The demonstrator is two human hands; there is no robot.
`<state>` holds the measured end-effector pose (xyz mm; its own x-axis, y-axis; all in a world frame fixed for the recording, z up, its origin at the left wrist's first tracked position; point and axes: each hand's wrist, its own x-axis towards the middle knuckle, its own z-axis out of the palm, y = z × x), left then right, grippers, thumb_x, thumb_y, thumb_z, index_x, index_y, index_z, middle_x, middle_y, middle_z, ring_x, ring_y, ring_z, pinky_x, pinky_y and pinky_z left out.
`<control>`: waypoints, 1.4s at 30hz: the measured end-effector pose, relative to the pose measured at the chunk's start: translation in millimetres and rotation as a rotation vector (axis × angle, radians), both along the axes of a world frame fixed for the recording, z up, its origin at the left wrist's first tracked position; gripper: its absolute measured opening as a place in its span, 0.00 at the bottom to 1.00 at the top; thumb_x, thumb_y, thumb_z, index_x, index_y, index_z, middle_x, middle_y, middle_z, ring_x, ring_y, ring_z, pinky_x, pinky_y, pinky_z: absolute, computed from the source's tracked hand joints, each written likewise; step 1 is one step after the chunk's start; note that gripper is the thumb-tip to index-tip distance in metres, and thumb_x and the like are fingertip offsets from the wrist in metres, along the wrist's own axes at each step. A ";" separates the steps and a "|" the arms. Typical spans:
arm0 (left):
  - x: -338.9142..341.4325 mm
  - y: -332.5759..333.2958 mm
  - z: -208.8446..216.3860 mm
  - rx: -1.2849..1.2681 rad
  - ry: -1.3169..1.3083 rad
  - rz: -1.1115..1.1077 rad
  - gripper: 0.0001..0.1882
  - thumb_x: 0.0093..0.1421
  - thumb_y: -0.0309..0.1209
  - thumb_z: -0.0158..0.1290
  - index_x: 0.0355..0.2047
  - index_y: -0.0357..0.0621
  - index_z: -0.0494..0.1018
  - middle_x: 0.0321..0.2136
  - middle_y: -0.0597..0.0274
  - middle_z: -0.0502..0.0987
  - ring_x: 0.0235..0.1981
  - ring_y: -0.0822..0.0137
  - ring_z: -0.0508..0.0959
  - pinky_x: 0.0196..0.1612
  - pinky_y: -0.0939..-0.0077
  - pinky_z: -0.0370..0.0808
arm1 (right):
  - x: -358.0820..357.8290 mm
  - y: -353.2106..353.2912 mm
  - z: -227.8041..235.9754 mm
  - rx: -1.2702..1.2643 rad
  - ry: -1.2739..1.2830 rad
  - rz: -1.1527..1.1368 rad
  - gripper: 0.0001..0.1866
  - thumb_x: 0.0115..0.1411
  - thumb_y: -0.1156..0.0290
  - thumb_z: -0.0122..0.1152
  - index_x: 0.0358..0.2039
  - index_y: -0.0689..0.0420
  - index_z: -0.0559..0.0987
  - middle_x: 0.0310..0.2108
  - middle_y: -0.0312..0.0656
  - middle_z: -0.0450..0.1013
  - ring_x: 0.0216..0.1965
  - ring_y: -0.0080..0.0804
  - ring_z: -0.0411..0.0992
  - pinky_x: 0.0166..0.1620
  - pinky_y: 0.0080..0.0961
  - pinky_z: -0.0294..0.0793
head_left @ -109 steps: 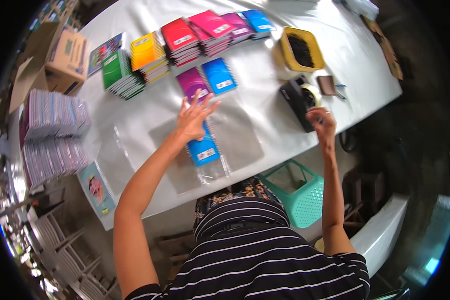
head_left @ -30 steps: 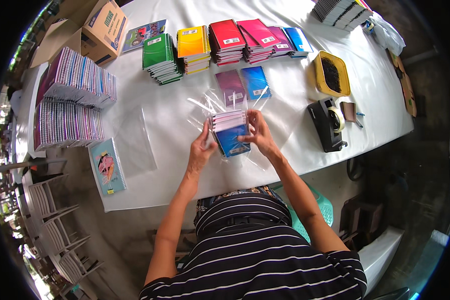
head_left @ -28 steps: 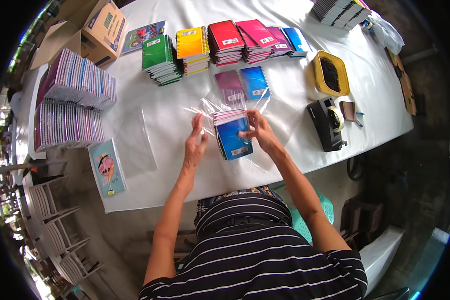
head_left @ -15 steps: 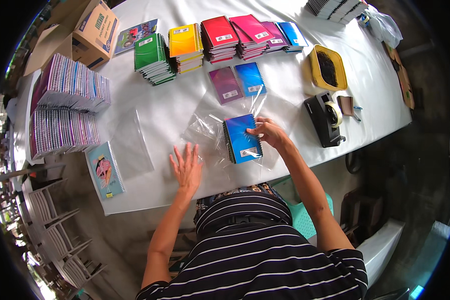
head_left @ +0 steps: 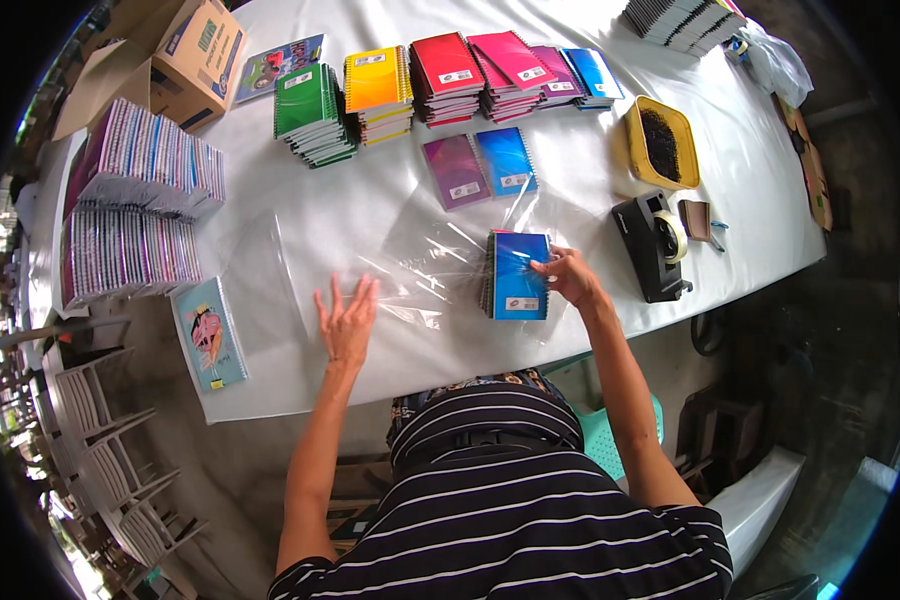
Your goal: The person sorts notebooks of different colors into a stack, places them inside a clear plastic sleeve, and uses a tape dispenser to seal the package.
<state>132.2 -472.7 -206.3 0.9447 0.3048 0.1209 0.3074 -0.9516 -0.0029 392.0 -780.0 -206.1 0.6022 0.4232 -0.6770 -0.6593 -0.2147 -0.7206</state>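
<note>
My right hand [head_left: 574, 280] grips the right edge of a small stack of spiral notebooks [head_left: 518, 250], its thumb on the blue top cover. Clear plastic film [head_left: 410, 285] spreads beside the stack, creased and shiny; whether it also runs over the stack I cannot tell. Farther left, my left hand [head_left: 345, 325] holds nothing, fingers apart and low over the film. Just beyond the stack lie a purple notebook [head_left: 454, 168] and a blue notebook [head_left: 504, 155], side by side.
Piles of green [head_left: 305, 100], yellow [head_left: 375, 80], red [head_left: 445, 65] and other notebooks line the back. Bundled notebooks [head_left: 135, 250] and a cardboard box [head_left: 195, 65] stand left. A tape dispenser [head_left: 642, 250] and yellow tub [head_left: 690, 150] sit right.
My right hand and the notebook stack have moved right, and the stack now lies straighter. My left hand has shifted left across the film. The view has shifted slightly.
</note>
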 end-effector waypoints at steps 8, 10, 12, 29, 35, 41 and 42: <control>-12.7 27.2 105.4 0.098 -0.189 0.029 0.25 0.57 0.31 0.56 0.56 0.59 0.71 0.57 0.78 0.71 0.65 0.50 0.59 0.65 0.44 0.50 | -27.9 40.6 45.2 -0.063 -0.122 0.090 0.29 0.47 0.62 0.70 0.48 0.61 0.74 0.42 0.43 0.73 0.46 0.32 0.68 0.50 0.35 0.63; -13.0 21.0 129.4 0.085 -0.213 -0.012 0.23 0.58 0.29 0.54 0.55 0.56 0.72 0.56 0.76 0.72 0.64 0.49 0.60 0.65 0.45 0.50 | -29.9 37.0 43.4 -0.059 -0.161 0.068 0.33 0.51 0.57 0.69 0.52 0.64 0.70 0.44 0.46 0.73 0.48 0.34 0.68 0.50 0.36 0.66; -11.7 11.3 150.5 0.079 -0.247 -0.055 0.21 0.59 0.27 0.53 0.54 0.52 0.73 0.55 0.73 0.73 0.63 0.49 0.61 0.65 0.45 0.50 | -32.2 31.1 39.5 -0.052 -0.193 -0.041 0.39 0.52 0.54 0.69 0.55 0.68 0.66 0.43 0.48 0.73 0.47 0.36 0.70 0.49 0.34 0.69; 137.4 -130.4 213.9 -1.189 -0.663 -0.586 0.26 0.60 0.32 0.54 0.60 0.46 0.66 0.66 0.53 0.55 0.68 0.50 0.51 0.66 0.55 0.51 | -70.8 -26.9 109.3 0.248 -0.735 -0.534 0.24 0.56 0.66 0.65 0.52 0.54 0.70 0.50 0.41 0.67 0.49 0.33 0.68 0.55 0.38 0.63; 170.4 -140.1 54.6 -0.597 -0.233 -0.507 0.37 0.57 0.26 0.55 0.66 0.59 0.55 0.67 0.56 0.51 0.69 0.48 0.46 0.64 0.42 0.51 | -67.4 -139.9 10.1 0.591 -0.302 -0.988 0.12 0.61 0.67 0.60 0.45 0.50 0.75 0.40 0.33 0.75 0.49 0.30 0.69 0.55 0.37 0.64; 234.9 -179.4 47.1 -0.303 0.069 -0.783 0.50 0.48 0.37 0.64 0.68 0.64 0.48 0.69 0.66 0.47 0.69 0.48 0.41 0.64 0.37 0.49 | -86.1 -182.1 -17.5 0.664 -0.226 -1.119 0.09 0.60 0.66 0.60 0.42 0.51 0.76 0.42 0.34 0.75 0.51 0.34 0.68 0.55 0.41 0.65; 249.3 -182.6 46.9 -0.216 0.119 -0.840 0.52 0.47 0.39 0.65 0.68 0.65 0.47 0.69 0.68 0.47 0.70 0.48 0.41 0.64 0.37 0.49 | -86.3 -185.9 -16.9 0.649 -0.230 -1.086 0.10 0.60 0.66 0.60 0.42 0.51 0.76 0.42 0.35 0.75 0.52 0.34 0.68 0.56 0.41 0.65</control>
<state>381.5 -655.4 -159.5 0.8695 -0.4932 0.0278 -0.4869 -0.8462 0.2165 305.7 -965.9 -223.0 0.9188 -0.1443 -0.3675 -0.1213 0.7825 -0.6107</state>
